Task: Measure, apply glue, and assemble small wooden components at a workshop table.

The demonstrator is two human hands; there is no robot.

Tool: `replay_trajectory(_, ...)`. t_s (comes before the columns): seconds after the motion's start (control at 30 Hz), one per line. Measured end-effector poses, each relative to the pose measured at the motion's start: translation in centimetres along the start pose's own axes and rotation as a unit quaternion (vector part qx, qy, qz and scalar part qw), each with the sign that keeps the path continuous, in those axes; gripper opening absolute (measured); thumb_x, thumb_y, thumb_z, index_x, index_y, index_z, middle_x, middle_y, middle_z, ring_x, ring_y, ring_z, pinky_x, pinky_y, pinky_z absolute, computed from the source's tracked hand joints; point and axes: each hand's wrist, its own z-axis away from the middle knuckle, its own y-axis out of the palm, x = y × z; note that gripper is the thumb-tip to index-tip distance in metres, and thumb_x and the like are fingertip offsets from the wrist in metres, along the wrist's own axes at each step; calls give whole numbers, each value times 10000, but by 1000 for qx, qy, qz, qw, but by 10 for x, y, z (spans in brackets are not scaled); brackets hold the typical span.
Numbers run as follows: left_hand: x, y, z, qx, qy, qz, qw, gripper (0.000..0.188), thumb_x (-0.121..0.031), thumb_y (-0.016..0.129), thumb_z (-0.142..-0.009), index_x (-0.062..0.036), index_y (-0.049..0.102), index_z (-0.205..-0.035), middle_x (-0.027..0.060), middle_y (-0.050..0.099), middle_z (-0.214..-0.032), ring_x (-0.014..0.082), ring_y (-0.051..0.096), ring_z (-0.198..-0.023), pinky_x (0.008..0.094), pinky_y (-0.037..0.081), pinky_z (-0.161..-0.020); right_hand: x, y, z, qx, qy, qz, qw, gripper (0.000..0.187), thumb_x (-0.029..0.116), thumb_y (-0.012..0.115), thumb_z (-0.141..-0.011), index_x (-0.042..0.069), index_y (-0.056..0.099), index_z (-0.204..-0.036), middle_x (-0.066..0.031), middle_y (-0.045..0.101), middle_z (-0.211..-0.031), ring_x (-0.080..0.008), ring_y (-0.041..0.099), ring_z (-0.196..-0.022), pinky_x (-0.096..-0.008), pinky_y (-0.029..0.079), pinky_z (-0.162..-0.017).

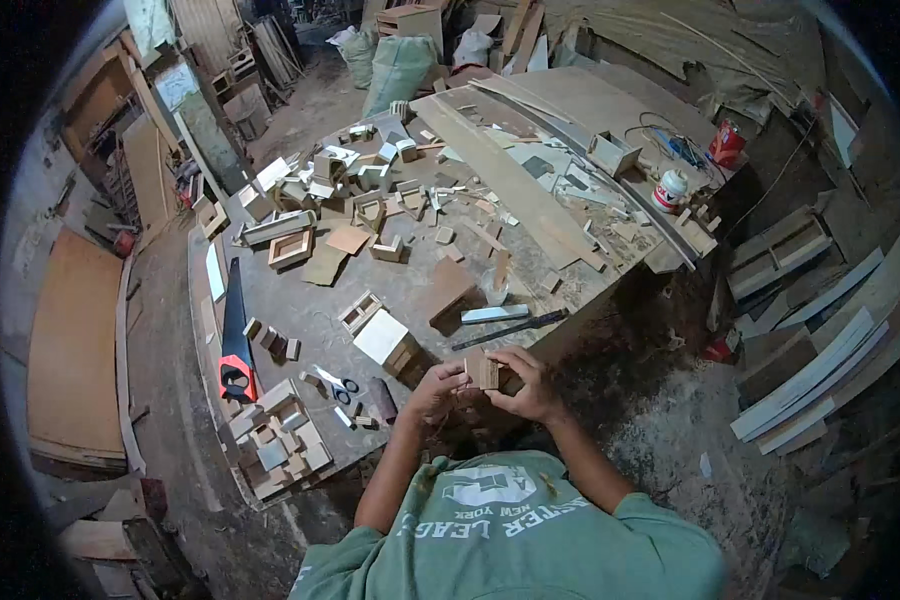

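Between my two hands, just off the table's near edge, I hold a small wooden block (483,372). My left hand (437,392) grips its left side with the fingers bent round it. On the other side my right hand (526,385) pinches it between thumb and fingers. Beyond my left hand stands a small wooden box with a pale top (383,338). A dark rod (510,329) and a pale blue-white bar (495,313) lie past my right hand. Left of my hands are a dark cylinder (382,399) and scissors (341,389).
A handsaw (234,330) with a red handle lies along the table's left edge. Wooden pieces crowd a tray (310,455) at the near left corner. Small boxes and offcuts cover the far table (300,280). Long boards (520,180), a white glue jar (669,189) and a red can (726,144) are far right.
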Motion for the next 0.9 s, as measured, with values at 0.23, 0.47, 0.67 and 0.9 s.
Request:
replay_trajectory(0.23, -1, 10, 2, -30, 6, 57, 998, 451, -228, 632, -912, 1, 515, -1283, 50, 648, -997, 114, 639, -873, 240, 541, -772, -12, 3, -7, 5, 44, -94, 995, 541, 162, 782, -672, 41, 614, -1171, -144, 609, -1128, -273, 619, -1025, -368, 514, -858)
replay_trajectory(0.47, 2, 8, 0, -25, 3, 64, 998, 523, -327, 642, -901, -11, 502, -1294, 60, 635, -1141, 146, 626, -1029, 279, 532, -877, -11, -5, -19, 26, 63, -87, 994, 534, 208, 804, -696, 13, 625, -1160, -130, 631, -1071, -219, 630, -995, -321, 524, -829)
replay_trajectory(0.67, 8, 6, -3, -55, -5, 89, 994, 391, -312, 593, -937, -48, 552, -1222, 6, 651, -963, 112, 633, -865, 228, 520, -761, -28, 3, -18, 25, 114, -178, 977, 497, 169, 807, -724, -27, 626, -1144, -98, 656, -1053, -146, 634, -945, -290, 528, -823)
replay_trajectory(0.9, 16, -12, -8, -29, -31, 168, 985, 237, -283, 571, -954, -58, 603, -1022, 50, 678, -959, 149, 665, -922, 265, 547, -857, -49, 14, -16, 32, 172, -264, 949, 499, 192, 813, -741, -31, 629, -1147, -83, 666, -1037, -133, 633, -937, -287, 531, -814)
